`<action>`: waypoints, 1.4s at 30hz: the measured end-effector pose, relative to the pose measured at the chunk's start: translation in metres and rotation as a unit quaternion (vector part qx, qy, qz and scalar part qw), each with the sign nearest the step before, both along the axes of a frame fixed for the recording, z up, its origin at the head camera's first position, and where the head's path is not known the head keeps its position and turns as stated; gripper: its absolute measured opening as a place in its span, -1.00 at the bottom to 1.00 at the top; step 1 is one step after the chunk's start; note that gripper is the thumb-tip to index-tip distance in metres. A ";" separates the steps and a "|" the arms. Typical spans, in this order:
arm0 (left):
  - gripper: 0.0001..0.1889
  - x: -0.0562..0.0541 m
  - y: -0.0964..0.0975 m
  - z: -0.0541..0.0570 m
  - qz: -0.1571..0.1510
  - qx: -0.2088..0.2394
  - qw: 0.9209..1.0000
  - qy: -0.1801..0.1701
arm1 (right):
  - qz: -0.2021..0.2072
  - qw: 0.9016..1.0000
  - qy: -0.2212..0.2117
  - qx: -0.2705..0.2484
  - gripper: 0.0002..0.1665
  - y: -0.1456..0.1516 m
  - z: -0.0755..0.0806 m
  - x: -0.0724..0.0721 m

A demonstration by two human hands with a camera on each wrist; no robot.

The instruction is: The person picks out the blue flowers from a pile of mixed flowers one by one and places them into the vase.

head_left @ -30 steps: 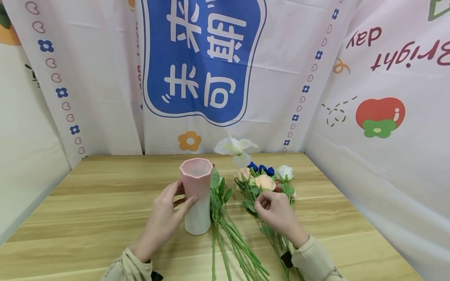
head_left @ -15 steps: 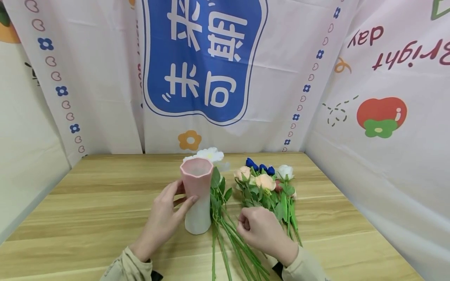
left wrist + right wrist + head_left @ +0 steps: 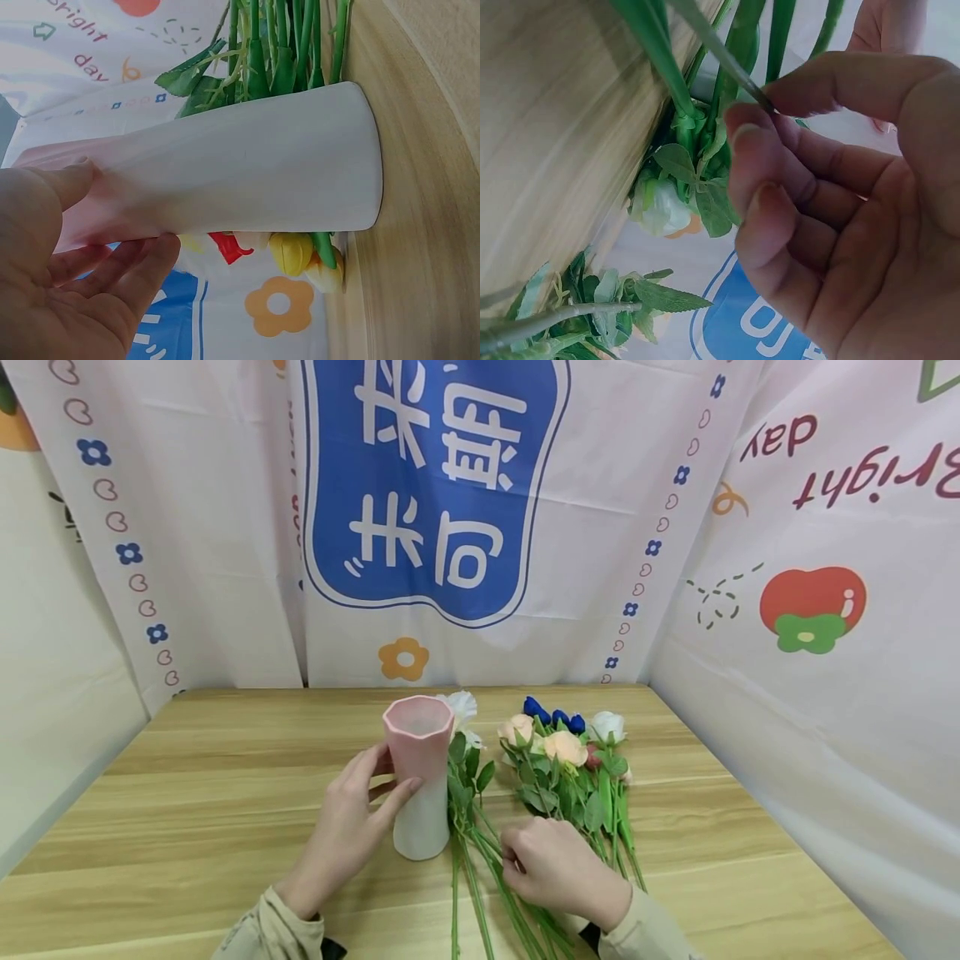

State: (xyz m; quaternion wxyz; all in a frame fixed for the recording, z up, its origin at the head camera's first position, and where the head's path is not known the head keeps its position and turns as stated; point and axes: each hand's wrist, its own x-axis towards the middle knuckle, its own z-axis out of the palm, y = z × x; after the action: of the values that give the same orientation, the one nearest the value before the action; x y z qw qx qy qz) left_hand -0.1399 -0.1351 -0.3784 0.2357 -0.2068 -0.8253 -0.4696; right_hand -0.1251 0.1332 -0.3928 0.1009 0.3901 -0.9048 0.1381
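A tall vase (image 3: 422,793), pink at the top and white below, stands upright on the table. My left hand (image 3: 356,822) grips its left side; in the left wrist view, thumb and fingers (image 3: 154,274) lie on opposite sides of it. Over a bundle of green stems (image 3: 483,877) right of the vase is my right hand (image 3: 566,868). Thumb and fingertips pinch a thin stem (image 3: 724,56) in the right wrist view. A white flower (image 3: 463,708) shows just behind the vase, partly hidden by it. In the left wrist view, yellow blooms (image 3: 291,253) peek out beyond the vase.
Right of the bundle lies a second group of flowers, with peach roses (image 3: 566,748), blue buds (image 3: 536,710) and a white rose (image 3: 608,727). The wooden table (image 3: 225,777) meets a printed cloth backdrop (image 3: 600,527) at the back and sides.
My right hand has moved left and toward me from the peach roses to the stem bundle. The white flower has swung left and down behind the vase. My left hand has stayed put.
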 end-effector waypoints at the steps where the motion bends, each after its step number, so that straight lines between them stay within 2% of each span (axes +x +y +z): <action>1: -0.44 0.000 0.000 0.000 0.000 0.001 1.000 -0.001 | 0.000 1.000 -0.004 0.002 -0.60 0.000 0.000 0.000; 12: -0.43 0.000 -0.001 0.000 0.002 -0.004 1.000 -0.008 | 0.006 0.999 -0.029 0.013 -0.61 0.004 0.000 -0.001; 19: -0.43 0.000 -0.001 -0.001 0.000 -0.004 1.000 -0.011 | 0.026 0.999 -0.046 0.002 -0.62 0.008 0.001 -0.003; 22: -0.43 0.000 -0.001 -0.001 0.001 -0.003 1.000 -0.011 | 0.021 0.998 -0.059 -0.011 -0.62 0.011 0.004 -0.003; 24: -0.43 0.000 -0.001 -0.001 0.001 -0.003 1.000 -0.011 | 0.007 0.997 -0.069 -0.024 -0.64 0.015 0.008 -0.004; 29: -0.44 0.000 -0.001 0.000 0.001 -0.005 1.000 -0.008 | -0.068 0.994 -0.056 -0.071 -0.81 0.033 0.018 -0.012; 30: -0.44 0.001 -0.001 0.000 0.001 -0.005 1.000 -0.008 | -0.086 0.992 -0.045 -0.083 -0.83 0.038 0.020 -0.014; 34: -0.44 0.000 0.000 0.000 0.000 -0.004 1.000 -0.007 | -0.154 0.978 -0.046 -0.133 -0.87 0.060 0.024 -0.023; 39: -0.44 0.000 0.000 0.000 -0.001 -0.002 1.000 -0.009 | -0.213 0.963 -0.098 -0.130 -0.83 0.076 0.027 -0.028; 42: -0.44 0.001 0.000 0.000 0.000 -0.003 1.000 -0.011 | -0.227 0.960 -0.123 -0.108 -0.82 0.079 0.026 -0.028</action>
State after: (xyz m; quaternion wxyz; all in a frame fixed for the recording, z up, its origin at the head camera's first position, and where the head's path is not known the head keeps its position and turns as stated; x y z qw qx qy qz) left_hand -0.1394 -0.1352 -0.3782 0.2263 -0.2025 -0.8290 -0.4697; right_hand -0.1530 0.2125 -0.3669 0.0591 0.1417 -0.9546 0.2555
